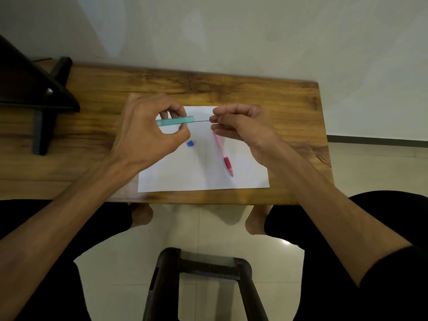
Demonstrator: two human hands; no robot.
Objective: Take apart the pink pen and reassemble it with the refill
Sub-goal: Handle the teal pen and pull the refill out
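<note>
The pink pen [223,154] lies on the white paper [203,172], its red grip and tip pointing toward me; its upper end is hidden under my right hand. My left hand [148,133] holds a teal tube [176,121] level above the paper, gripped between thumb and fingers. A thin dark rod [202,121] runs from the tube's right end to my right hand [240,128], which pinches it at the fingertips. A small blue cap [190,143] sits on the paper just below my left hand.
The paper lies on a wooden table [289,107] that ends close on the right. A dark stand [41,93] occupies the table's left end. A black stool [203,274] stands on the tiled floor between my knees.
</note>
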